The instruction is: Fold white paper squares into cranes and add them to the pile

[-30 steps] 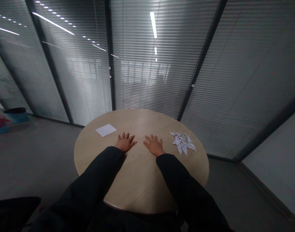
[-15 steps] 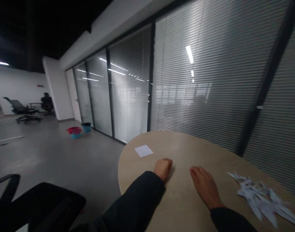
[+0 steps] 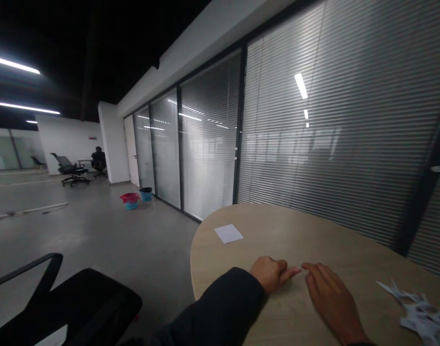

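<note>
My left hand [image 3: 272, 274] rests on the pale wood round table [image 3: 277, 226] near its near edge, fingers loosely curled and pointing right, holding nothing. My right hand [image 3: 330, 300] lies beside it with fingers spread on the wood, its fingertips almost touching the left hand's. A dark sleeve covers my left forearm. Up the table from both hands lies a white paper sheet [image 3: 228, 233]. A pile of white folded paper cranes [image 3: 420, 312] sits at the right, cut off by the frame and nearest my right hand.
A black office chair [image 3: 72, 302] stands close at lower left. Floor-to-ceiling glass partitions with blinds [image 3: 349, 134] run behind the table. Red and blue buckets [image 3: 133, 199] stand by the glass. Far back, a person [image 3: 98, 161] sits near another chair [image 3: 69, 168].
The view has swung left, moving the table toward the lower right. My hands have come closer together, and my left hand has gone from a fist to looser, partly extended fingers.
</note>
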`<state>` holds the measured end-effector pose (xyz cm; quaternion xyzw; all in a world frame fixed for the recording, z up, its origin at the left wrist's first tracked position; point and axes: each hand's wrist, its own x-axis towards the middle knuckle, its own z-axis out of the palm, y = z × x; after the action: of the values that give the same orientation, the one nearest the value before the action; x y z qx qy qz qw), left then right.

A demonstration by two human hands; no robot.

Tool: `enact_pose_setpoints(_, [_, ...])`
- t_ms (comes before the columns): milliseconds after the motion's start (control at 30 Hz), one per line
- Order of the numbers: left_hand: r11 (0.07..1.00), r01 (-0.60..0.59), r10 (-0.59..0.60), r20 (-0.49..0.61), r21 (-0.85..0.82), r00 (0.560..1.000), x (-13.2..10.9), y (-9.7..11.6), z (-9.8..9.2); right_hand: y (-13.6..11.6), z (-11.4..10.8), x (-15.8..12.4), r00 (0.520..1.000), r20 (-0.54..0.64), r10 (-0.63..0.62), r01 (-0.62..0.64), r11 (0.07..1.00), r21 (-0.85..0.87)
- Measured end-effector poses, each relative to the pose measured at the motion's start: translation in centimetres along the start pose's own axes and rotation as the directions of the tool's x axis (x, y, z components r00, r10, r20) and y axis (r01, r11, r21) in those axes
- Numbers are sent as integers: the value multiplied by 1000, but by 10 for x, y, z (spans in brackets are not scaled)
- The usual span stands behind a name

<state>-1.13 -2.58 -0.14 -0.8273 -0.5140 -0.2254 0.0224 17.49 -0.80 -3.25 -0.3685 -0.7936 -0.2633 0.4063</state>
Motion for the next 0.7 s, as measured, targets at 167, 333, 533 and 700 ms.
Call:
enact_pose_setpoints(167, [1000, -23, 22, -53, -13, 998, -1, 2, 1, 8, 5, -8, 998, -47, 46, -45, 999, 9])
enact_pose_setpoints(333, [999, -42, 41, -30, -25, 999, 2, -3, 8, 11, 6, -9, 999, -7, 37, -36, 992, 123])
enact_pose_setpoints(533, [990, -17, 12, -39, -139, 999, 2, -8, 17, 3, -8, 1, 989, 97, 107, -121, 982, 148])
enact_pose_setpoints(700, [977, 13, -29, -74, -212, 997, 4, -12, 22, 0, -14, 4, 966, 186, 180, -203, 973, 108])
